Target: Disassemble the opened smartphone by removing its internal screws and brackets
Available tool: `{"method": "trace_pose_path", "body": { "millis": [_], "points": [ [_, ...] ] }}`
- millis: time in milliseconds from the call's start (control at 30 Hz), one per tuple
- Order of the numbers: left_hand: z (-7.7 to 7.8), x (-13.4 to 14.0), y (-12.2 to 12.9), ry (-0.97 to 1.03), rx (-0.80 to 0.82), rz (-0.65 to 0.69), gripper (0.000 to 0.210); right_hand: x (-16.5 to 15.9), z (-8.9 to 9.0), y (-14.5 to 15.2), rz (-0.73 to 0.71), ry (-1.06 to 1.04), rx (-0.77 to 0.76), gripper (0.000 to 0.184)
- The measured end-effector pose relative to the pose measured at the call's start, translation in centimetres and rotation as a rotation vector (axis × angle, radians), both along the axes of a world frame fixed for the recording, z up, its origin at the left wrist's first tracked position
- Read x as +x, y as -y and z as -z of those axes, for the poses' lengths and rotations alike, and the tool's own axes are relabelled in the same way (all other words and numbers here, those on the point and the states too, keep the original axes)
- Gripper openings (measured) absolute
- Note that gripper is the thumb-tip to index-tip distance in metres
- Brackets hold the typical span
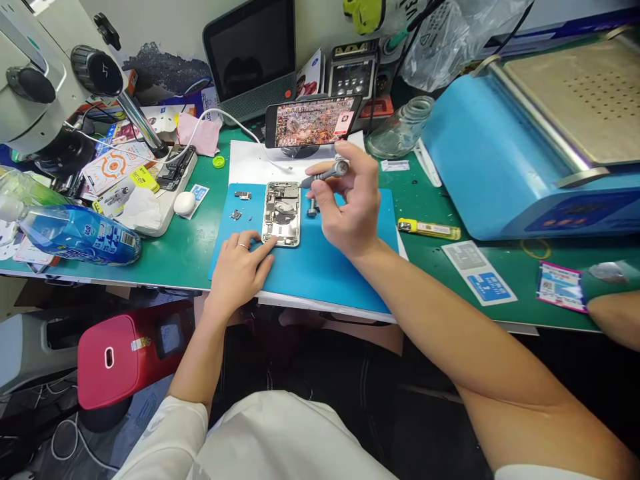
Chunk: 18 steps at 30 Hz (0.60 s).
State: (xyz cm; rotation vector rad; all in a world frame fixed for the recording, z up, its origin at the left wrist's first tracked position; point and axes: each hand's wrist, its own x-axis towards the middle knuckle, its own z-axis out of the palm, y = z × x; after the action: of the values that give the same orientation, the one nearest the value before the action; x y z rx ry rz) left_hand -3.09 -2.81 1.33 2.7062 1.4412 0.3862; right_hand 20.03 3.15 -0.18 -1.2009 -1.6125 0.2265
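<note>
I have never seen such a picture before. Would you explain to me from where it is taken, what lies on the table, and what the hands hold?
The one picture comes from a camera on a person's head, looking forward and down. No robot works here: the bare hands are the wearer's own. The right hand holds a screwdriver near the upper right edge of an opened phone. The left hand touches its lower end. The phone lies on a blue mat, with small parts beside it. Behind stands a lit screen.
</note>
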Motion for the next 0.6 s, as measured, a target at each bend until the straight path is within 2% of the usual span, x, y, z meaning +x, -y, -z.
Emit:
{"method": "trace_pose_path", "body": {
  "millis": [167, 400, 500, 600],
  "points": [
    [-0.1, 0.2, -0.1, -0.019, -0.012, -0.013, 0.048, 0.5, -0.5, 0.0, 0.144, -0.023, 0.09, 0.054],
    [-0.1, 0.3, -0.2, -0.036, -0.038, -0.014, 0.048, 1.1, 0.1, -0.8, 0.126, -0.015, 0.127, 0.048],
    [-0.1, 0.3, -0.2, -0.033, -0.035, -0.019, 0.05, 1.4, 0.2, -1.0, 0.14, -0.032, 0.235, 0.037],
    [-0.1, 0.2, -0.2, -0.034, -0.031, -0.018, 0.048, 1.8, -0.3, -1.0, 0.186, -0.012, 0.181, 0.039]
  ]
}}
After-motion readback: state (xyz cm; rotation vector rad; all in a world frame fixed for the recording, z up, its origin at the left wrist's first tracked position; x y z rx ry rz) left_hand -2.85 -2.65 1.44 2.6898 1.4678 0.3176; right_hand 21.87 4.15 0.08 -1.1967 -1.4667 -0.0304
